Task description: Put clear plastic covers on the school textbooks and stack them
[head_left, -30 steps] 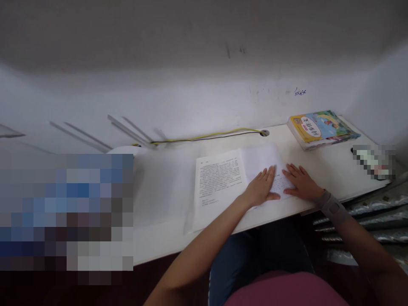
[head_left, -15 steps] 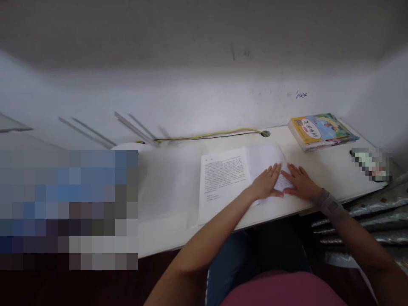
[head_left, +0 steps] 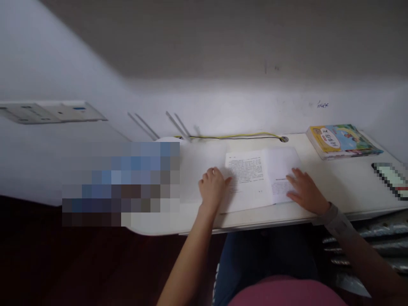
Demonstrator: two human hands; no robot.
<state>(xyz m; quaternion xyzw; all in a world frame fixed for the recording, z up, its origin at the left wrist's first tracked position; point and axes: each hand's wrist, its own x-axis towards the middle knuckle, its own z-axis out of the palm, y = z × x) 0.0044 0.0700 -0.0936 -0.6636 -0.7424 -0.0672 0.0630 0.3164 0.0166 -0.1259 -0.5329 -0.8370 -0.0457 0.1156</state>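
An open book [head_left: 246, 182] with printed pages lies on the white desk. My left hand [head_left: 213, 187] is at its left edge, fingers loosely bent and the thumb apart, pointing toward the page. Whether those fingertips touch the paper I cannot tell. At the right edge, my right hand [head_left: 304, 191] rests with fingers spread over the border of the right-hand page [head_left: 282, 165]. A band circles the right wrist. Neither hand shows anything held.
A stack of books [head_left: 339, 140] stands at the back right, with a phone-like object [head_left: 392, 178], partly blurred out, nearer. Yellow and black cables [head_left: 236, 136] run along the wall to a desk hole [head_left: 283, 139]. Pixelation hides the left end. A wall panel [head_left: 54, 111] is at left.
My left hand has left the right-hand page and moved to the book's left edge. My right hand stays at the right edge. The view has shifted left.
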